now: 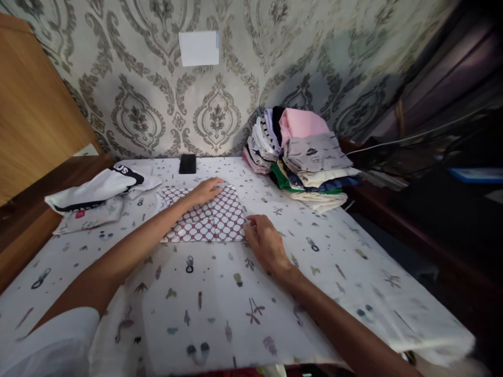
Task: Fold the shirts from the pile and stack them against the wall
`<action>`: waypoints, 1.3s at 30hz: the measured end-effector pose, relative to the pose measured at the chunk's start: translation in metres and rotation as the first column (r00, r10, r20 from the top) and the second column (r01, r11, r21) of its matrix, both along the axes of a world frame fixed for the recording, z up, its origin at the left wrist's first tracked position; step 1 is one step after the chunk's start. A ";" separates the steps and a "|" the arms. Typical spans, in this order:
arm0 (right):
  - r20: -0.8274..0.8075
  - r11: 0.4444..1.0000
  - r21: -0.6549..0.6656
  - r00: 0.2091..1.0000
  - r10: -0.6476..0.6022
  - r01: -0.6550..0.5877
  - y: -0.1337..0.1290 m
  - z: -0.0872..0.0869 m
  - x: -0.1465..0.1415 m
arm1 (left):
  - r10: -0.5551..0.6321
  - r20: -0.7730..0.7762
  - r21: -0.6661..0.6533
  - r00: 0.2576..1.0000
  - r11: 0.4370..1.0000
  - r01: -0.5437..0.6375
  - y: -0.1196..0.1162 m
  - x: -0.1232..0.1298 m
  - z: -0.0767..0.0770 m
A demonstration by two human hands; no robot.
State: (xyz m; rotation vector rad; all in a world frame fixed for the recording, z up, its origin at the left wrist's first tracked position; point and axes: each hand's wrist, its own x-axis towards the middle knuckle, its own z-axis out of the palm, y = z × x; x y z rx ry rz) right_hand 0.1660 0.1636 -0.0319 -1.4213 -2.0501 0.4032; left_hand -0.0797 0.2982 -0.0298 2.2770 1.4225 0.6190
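Note:
A folded garment [223, 217], white with a dark red lattice pattern, lies flat on the covered table in front of me. My left hand [207, 191] rests on its far part, open, with the fingers stretched out to the right. At the garment's right edge is my right hand [268, 241], its fingers loosely bent and apart. The thumb side meets the fabric edge, which stays flat on the table. My left forearm crosses over the garment's left part and hides some of it.
White printed cloth covers the table [220, 314]. Stacked folded clothes [314, 157] stand at the back right, with a white cable beside them. More folded clothes [98, 193] lie at the left. A black phone [187, 164] sits near the wall. Wooden furniture [35, 104] borders the left.

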 end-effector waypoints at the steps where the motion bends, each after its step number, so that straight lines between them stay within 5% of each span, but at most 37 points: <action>1: 0.037 0.999 -0.033 0.999 -0.034 0.036 0.001 -0.002 0.004 | 0.026 -0.023 0.009 0.999 1.000 -0.026 0.005 -0.001 0.002; 11: 0.133 0.997 -0.072 0.991 -0.022 0.032 -0.005 0.000 -0.010 | 0.043 -0.239 0.077 0.970 0.997 -0.025 0.018 0.037 0.001; 17: 0.006 0.961 -0.272 0.999 -0.049 0.049 0.009 0.012 -0.006 | 0.133 -0.284 0.037 0.949 0.991 -0.128 0.038 0.051 0.004; 24: -0.170 0.859 -0.501 0.985 0.025 -0.108 0.023 0.024 -0.006 | 0.143 -0.282 0.019 0.949 0.989 -0.144 0.043 0.058 0.003; 27: -0.332 0.764 -0.631 0.937 -0.106 -0.137 0.020 0.023 -0.011 | 0.100 -0.283 -0.017 0.954 0.994 -0.109 0.047 0.056 0.006; 30: -0.502 0.642 -0.739 0.801 -0.325 -0.204 0.013 0.023 -0.020 | 0.026 -0.278 -0.099 0.960 0.994 -0.056 0.055 0.047 0.016; 34: -0.590 0.588 -0.774 0.603 -0.537 -0.234 0.002 0.031 -0.034 | -0.043 -0.283 -0.228 0.958 0.973 -0.024 0.064 0.035 0.030; 39: -0.576 0.534 -0.803 0.575 -0.581 -0.264 -0.002 0.037 -0.045 | -0.105 -0.287 -0.336 0.952 0.942 0.003 0.064 0.026 0.045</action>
